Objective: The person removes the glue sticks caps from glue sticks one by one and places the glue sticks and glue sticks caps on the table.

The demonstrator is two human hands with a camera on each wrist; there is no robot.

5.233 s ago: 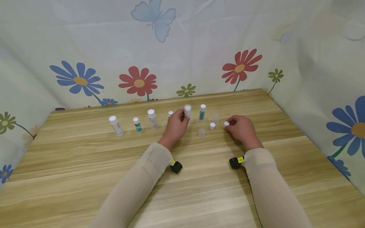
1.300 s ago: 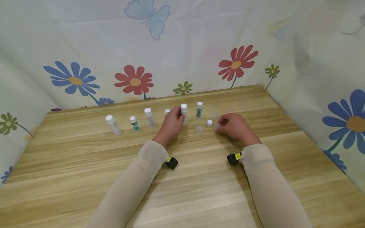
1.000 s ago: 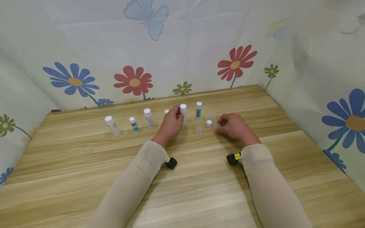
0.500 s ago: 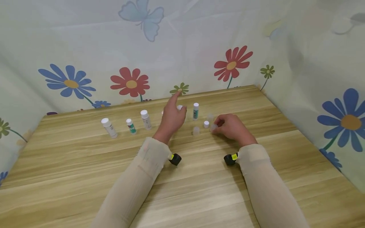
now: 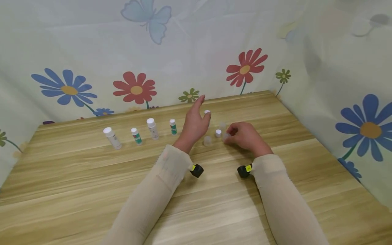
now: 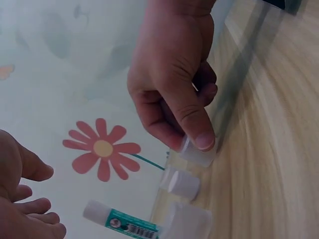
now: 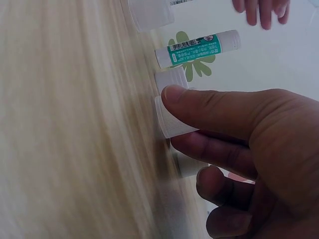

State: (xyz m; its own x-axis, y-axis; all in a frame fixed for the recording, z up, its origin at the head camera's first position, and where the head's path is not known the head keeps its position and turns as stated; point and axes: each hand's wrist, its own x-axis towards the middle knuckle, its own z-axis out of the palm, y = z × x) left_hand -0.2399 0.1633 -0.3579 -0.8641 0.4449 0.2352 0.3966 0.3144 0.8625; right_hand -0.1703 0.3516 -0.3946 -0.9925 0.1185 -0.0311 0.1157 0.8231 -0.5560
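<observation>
My left hand (image 5: 195, 125), fingers stretched and thumb apart, hovers beside a small green-labelled glue stick (image 7: 197, 49), upright with a white cap. Nothing sits between its fingers. In the head view that hand covers most of this stick and hides the large white one it held. My right hand (image 5: 246, 136) pinches a ribbed translucent cap (image 7: 174, 118) between thumb and forefinger, low over the table. Close to it stand a white cap (image 5: 218, 133), a translucent cap (image 5: 207, 140) nearer me and another translucent cap (image 5: 222, 126) behind.
Left of my hands, a row of upright glue sticks stands on the wooden table (image 5: 122, 190): a large white one (image 5: 112, 137), a small green one (image 5: 136, 136), another large white one (image 5: 152, 128) and another green one (image 5: 173, 126). A flowered cloth backdrop (image 5: 196, 44) rises behind.
My left hand has let go of the large white glue stick and moved right, fingers spread. My right hand held a white cap five seconds ago; since then it pinches a translucent one, staying nearly still.
</observation>
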